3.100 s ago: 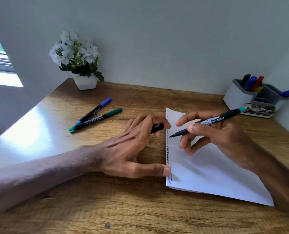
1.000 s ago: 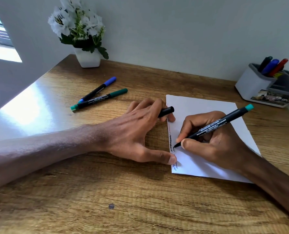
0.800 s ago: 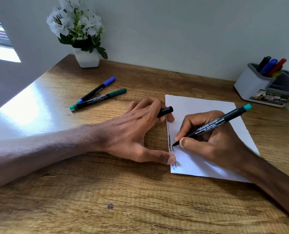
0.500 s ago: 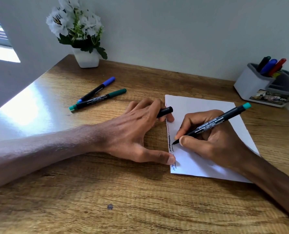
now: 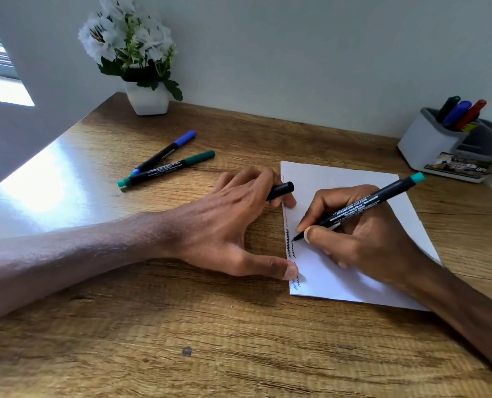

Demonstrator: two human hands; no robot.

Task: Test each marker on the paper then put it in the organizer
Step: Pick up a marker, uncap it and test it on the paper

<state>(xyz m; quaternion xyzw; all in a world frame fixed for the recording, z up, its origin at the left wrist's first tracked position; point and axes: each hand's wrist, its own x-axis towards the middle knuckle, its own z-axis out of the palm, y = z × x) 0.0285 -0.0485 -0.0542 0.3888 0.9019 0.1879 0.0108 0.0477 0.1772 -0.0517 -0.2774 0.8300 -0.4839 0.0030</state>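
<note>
Creeping slightly farther along, the right hand (image 5: pixel 362 239) pinches the teal-ended marker (image 5: pixel 362 206), tip on the paper (image 5: pixel 339 179), while the left hand (image 5: pixel 224 222) grips the cap (image 5: pixel 280 190) and thumbs the edge down (testing, I'd judge; capping, then the organizer (image 5: pixel 423 145), follows).

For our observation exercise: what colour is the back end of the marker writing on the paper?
Teal; the marker shows best in the head view.

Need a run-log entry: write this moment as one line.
phase: testing | right hand: marker tip on paper | left hand: holds cap, thumb on paper
</note>
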